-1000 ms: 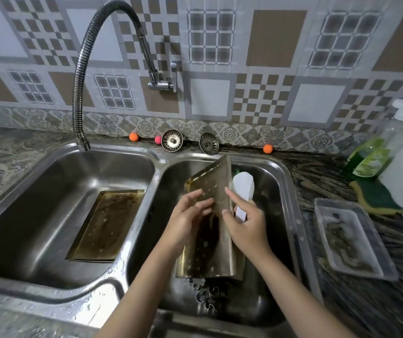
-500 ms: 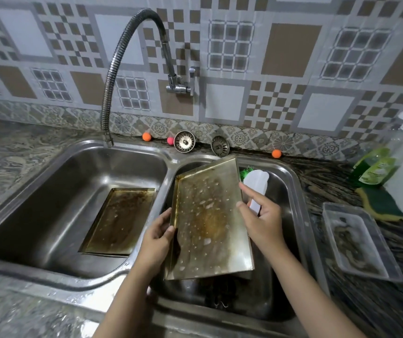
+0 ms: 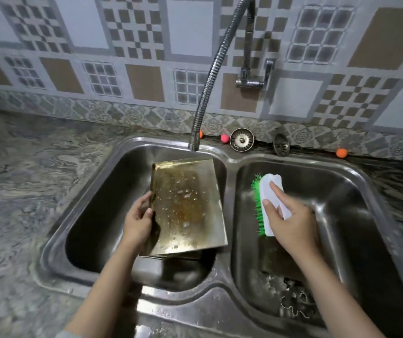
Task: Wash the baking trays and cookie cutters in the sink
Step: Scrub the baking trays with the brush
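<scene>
Brass-coloured rectangular baking tray (image 3: pixel 188 206) now over left basin, moved from right; left hand (image 3: pixel 138 223) fingers pinch its edge. Right hand (image 3: pixel 286 213) fingers grip white green-bristled scrub brush (image 3: pixel 268 203).

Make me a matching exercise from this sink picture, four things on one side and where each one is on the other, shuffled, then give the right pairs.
Things:
1. baking tray
2. scrub brush
3. cookie cutters
4. pink ball

Places:
A. on the ledge behind the sink, beside a drain strainer
B. on the floor of the right basin
C. held over the left basin by the left hand
D. held over the right basin by the right hand

Pairs: 1-C, 2-D, 3-B, 4-A
</scene>
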Tool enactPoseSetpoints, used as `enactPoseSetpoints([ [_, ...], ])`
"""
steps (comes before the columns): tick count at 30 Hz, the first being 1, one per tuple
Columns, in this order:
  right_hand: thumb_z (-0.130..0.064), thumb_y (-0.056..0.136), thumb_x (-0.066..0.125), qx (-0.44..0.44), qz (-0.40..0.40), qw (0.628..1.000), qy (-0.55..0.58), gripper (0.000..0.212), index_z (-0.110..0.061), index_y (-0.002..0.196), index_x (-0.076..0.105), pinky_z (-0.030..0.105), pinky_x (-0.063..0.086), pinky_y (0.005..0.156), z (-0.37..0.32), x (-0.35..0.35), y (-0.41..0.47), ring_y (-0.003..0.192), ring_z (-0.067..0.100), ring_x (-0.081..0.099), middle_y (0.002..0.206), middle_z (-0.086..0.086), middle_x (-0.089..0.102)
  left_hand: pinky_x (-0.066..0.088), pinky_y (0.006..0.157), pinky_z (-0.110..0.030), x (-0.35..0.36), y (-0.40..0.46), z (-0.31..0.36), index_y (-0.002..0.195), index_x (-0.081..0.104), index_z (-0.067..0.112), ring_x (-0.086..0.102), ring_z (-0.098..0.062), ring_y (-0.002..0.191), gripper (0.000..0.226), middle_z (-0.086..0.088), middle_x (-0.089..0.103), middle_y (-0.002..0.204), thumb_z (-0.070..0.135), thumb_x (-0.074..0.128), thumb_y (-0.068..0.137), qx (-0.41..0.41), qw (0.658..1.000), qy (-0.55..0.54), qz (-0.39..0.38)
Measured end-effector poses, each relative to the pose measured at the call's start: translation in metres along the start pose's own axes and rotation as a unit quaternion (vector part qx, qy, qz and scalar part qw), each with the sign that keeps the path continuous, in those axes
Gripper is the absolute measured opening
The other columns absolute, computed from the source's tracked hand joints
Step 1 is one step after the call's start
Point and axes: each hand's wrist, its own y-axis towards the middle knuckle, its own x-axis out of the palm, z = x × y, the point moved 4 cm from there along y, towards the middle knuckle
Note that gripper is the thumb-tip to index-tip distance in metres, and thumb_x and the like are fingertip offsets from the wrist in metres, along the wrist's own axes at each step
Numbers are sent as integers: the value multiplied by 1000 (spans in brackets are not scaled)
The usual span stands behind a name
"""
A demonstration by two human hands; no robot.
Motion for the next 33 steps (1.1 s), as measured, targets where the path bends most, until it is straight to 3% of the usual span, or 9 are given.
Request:
enactPoseSetpoints([
  [4,-13,85,69,34,24,999,-1,50,-29,131,56,5,44,80,1,17,-8,84,-28,51,110,-27,55,39,106,-43,-28,55,-27,134,49,27,44,-17,124,44,2,48,131,2,40,98,-30,998,47,10],
  [7,-14,85,70,54,21,998,-8,57,-30,136,50,19,46,90,0,27,-15,101,-22,50,125,-21,54,40,106,-41,-26,82,-46,134,48,25,45,-19,124,44,2,47,130,1,38,98,-48,995,84,-11],
  [10,-15,85,70,73,13,997,-21,55,-27,136,51,12,41,88,-2,31,-19,112,-1,53,122,-17,53,44,102,-45,-15,97,-64,131,49,31,50,-19,116,46,3,50,127,1,38,97,-41,989,135,-50],
  [15,-13,83,72,97,45,994,-10,54,-25,134,55,-1,39,84,11,24,-23,104,-15,55,122,-16,57,45,101,-41,0,106,-86,136,44,21,52,-18,112,54,4,51,118,-8,45,90,-45,986,137,-83],
  [19,-13,83,72,107,62,992,-26,54,-24,133,55,-5,37,80,21,17,-28,114,4,56,124,-11,60,49,86,-33,1,105,-104,132,44,17,56,-21,107,66,-1,58,117,-12,59,75,-44,975,183,-117],
  [22,-14,83,72,107,62,992,-32,54,-25,133,55,-5,38,79,24,15,-30,114,9,58,126,-7,62,50,87,-41,1,105,-106,133,39,12,56,-27,105,72,-7,56,116,-11,64,69,-41,966,222,-127],
  [27,-21,85,71,114,39,992,-22,54,-34,134,53,22,46,88,23,9,-32,112,15,60,124,-4,64,37,104,-42,8,99,-94,135,30,2,36,-39,127,66,-22,35,136,-4,59,76,-74,917,363,-148],
  [30,-24,85,71,111,37,993,-9,54,-39,133,52,21,44,86,30,-2,-27,110,9,59,126,-14,59,37,106,-45,29,81,-66,134,37,7,39,-36,127,61,-20,45,135,10,55,76,-5,925,363,-116],
  [33,-22,83,72,85,43,995,-12,55,-35,133,53,8,41,82,39,-24,-21,113,5,55,129,-14,56,43,101,-39,69,41,-17,134,45,9,54,-27,116,49,-12,59,125,10,53,86,96,968,228,-49],
])
